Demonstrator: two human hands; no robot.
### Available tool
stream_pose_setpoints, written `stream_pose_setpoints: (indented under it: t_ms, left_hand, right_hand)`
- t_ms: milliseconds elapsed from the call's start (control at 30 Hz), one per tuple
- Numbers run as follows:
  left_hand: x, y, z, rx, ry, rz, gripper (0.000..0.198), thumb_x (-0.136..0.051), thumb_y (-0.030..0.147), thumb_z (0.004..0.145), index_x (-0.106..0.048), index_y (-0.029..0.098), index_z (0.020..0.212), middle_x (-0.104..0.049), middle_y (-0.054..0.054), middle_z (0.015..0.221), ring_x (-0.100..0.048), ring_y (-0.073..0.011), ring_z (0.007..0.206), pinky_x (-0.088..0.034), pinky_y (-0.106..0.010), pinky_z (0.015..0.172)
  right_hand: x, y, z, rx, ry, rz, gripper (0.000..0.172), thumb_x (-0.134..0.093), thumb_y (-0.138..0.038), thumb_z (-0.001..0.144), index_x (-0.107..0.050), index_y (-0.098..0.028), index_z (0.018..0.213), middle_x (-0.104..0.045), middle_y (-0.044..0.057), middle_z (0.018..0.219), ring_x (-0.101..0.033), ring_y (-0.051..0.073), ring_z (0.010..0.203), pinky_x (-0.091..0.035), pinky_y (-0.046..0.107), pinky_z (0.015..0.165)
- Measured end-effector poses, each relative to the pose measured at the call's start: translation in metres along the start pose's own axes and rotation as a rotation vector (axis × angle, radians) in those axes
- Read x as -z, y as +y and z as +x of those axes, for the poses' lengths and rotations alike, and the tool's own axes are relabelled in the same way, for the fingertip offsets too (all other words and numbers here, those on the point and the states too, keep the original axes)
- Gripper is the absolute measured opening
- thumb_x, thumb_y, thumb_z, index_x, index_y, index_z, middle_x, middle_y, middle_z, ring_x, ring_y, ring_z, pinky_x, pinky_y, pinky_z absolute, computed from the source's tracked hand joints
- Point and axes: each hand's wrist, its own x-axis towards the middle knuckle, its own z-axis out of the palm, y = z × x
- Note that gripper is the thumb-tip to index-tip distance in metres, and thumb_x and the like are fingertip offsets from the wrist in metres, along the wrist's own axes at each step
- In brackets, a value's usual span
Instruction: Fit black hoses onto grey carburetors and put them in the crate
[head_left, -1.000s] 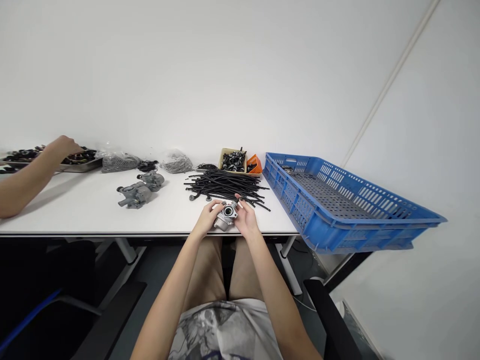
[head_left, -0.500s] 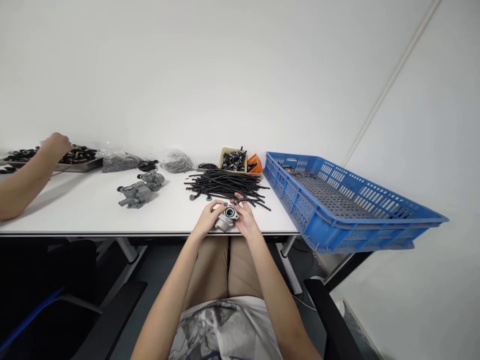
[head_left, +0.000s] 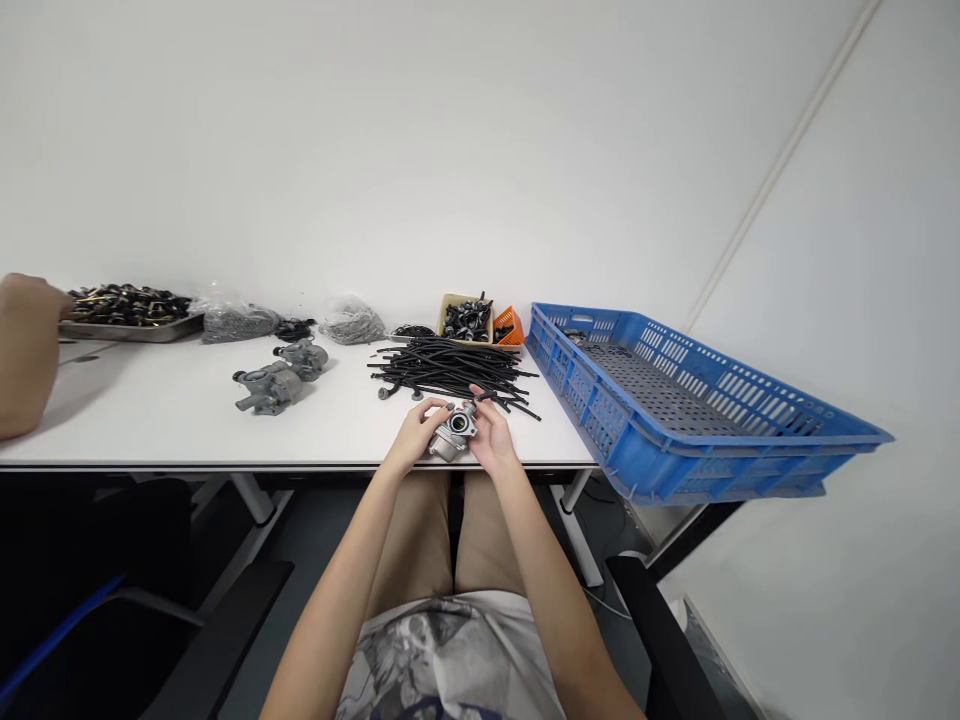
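Observation:
At the table's front edge, my left hand (head_left: pixel 414 437) is closed around the left side of a silver metal carburetor (head_left: pixel 448 444). Its round opening with a dark ring faces up towards me. My right hand (head_left: pixel 493 438) is at the carburetor's right side, fingers bent, pinching a small black piece (head_left: pixel 482 397) against the top right of the body. How that piece sits on the carburetor is partly hidden by the fingers. Just beyond my hands lies a pile of black rubber hoses (head_left: pixel 454 366).
Two more carburetors (head_left: pixel 271 388) stand to the left. Behind the hoses are a cream bin (head_left: pixel 444 312) of black parts, an orange basket (head_left: pixel 510 326) and plastic bags (head_left: pixel 352 322). A blue crate (head_left: pixel 645 450) is at right. Far left, a co-worker's arm (head_left: pixel 26 360) reaches beside a metal tray (head_left: pixel 142 333).
The co-worker's arm has drawn back left, uncovering the tray of parts. My hands stay on the carburetor, with only a slight shift of the right fingers at its top.

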Motion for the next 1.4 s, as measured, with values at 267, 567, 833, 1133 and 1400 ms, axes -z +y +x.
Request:
stream_pose_setpoints:
  t_ms: [267,567,833,1133,1400]
  left_hand:
    - [0.0003,0.0009,-0.0005,0.001,0.017,-0.022,0.037,-0.063,0.049,0.076,-0.065,0.016,0.091,-0.07,-0.004,0.083,-0.062,-0.0205,0.078,-0.046,-0.029,0.07]
    - [0.0012,-0.0012,0.0009,-0.022,0.021,-0.024,0.036,-0.063,0.049,0.077,-0.066,0.016,0.089,-0.071,-0.005,0.089,-0.062,-0.0209,0.084,-0.046,-0.029,0.075]
    - [0.0005,-0.0015,0.0002,0.003,0.005,-0.006,0.037,-0.063,0.05,0.076,-0.064,0.017,0.091,-0.069,-0.003,0.08,-0.061,-0.02,0.076,-0.045,-0.028,0.068]
    - [-0.0003,-0.0015,-0.0005,0.021,-0.018,0.007,0.037,-0.064,0.049,0.075,-0.064,0.017,0.094,-0.068,-0.002,0.077,-0.061,-0.0192,0.071,-0.043,-0.028,0.064]
    - [0.0001,0.0027,-0.0032,0.029,-0.021,0.016,0.036,-0.064,0.049,0.075,-0.064,0.018,0.094,-0.069,-0.002,0.077,-0.062,-0.0198,0.071,-0.043,-0.028,0.063]
  right_hand:
    - [0.0,-0.0004,-0.0005,-0.004,0.008,-0.003,0.036,-0.064,-0.017,0.071,-0.062,-0.027,0.106,-0.067,-0.005,0.074,-0.062,0.014,0.068,-0.048,0.025,0.062]
    - [0.0033,0.0022,-0.0006,0.025,-0.037,-0.039,0.045,-0.072,-0.013,0.069,-0.06,-0.027,0.11,-0.072,-0.003,0.092,-0.066,0.013,0.074,-0.05,0.024,0.065]
    - [0.005,0.0049,0.0021,0.051,-0.04,-0.049,0.046,-0.076,-0.011,0.067,-0.062,-0.027,0.108,-0.069,-0.004,0.082,-0.065,0.012,0.071,-0.051,0.023,0.066]
    - [0.0016,0.0051,0.0016,0.025,0.003,-0.076,0.045,-0.076,-0.015,0.068,-0.064,-0.026,0.111,-0.066,-0.005,0.077,-0.061,0.011,0.066,-0.049,0.021,0.061]
    - [0.0013,0.0022,0.0018,-0.011,0.01,-0.016,0.033,-0.069,-0.02,0.073,-0.065,-0.024,0.105,-0.066,-0.005,0.074,-0.06,0.011,0.062,-0.047,0.022,0.059]
